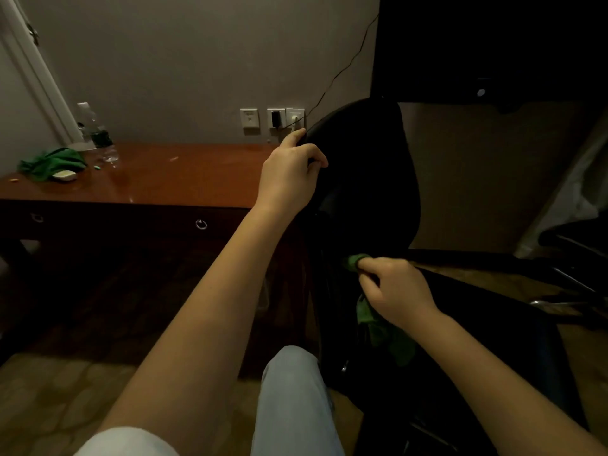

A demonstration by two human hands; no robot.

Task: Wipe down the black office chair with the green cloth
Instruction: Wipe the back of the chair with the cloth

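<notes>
The black office chair (368,179) stands right of centre, its backrest turned towards the desk. My left hand (289,172) grips the upper left edge of the backrest, fingers curled over it. Lower down, my right hand (394,291) pinches the green cloth (385,334) and holds it against the chair where the backrest meets the seat. Part of the cloth bunches above my fingers; the rest hangs below my palm. The seat is dark and hard to make out.
A reddish wooden desk (171,179) with ring-pull drawers stands to the left, bearing another green cloth (52,162), a small dish and plastic bottles (98,133). Wall sockets (273,118) with a cable sit behind the chair. A second chair's metal frame (572,278) is at right. My knee (292,390) is low centre.
</notes>
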